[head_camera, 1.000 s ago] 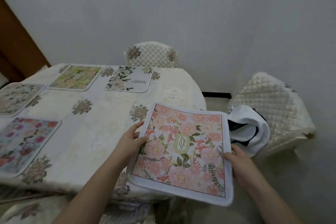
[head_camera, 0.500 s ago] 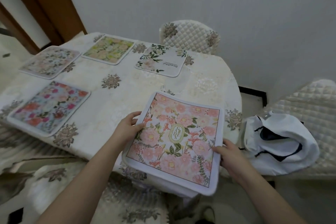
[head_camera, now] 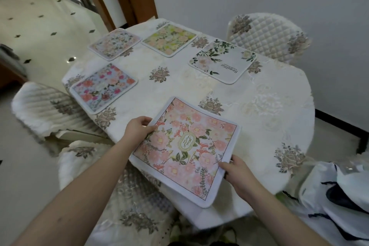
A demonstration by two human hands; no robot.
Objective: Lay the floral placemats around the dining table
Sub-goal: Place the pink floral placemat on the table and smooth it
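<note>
Item, left: blue-pink placemat (head_camera: 103, 87) and three more already laid on the dining table (head_camera: 269, 110). Centre: my left hand (head_camera: 137, 131) pinches the pink placemat (head_camera: 185, 150) at its left edge. Right: my right hand (head_camera: 236, 171) grips its near-right edge. Mat half overhangs the table; step, I judge: placing. Next: slide inward, flatten, release.

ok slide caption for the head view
Both hands lower a pink floral placemat onto the table beside four others.
</note>
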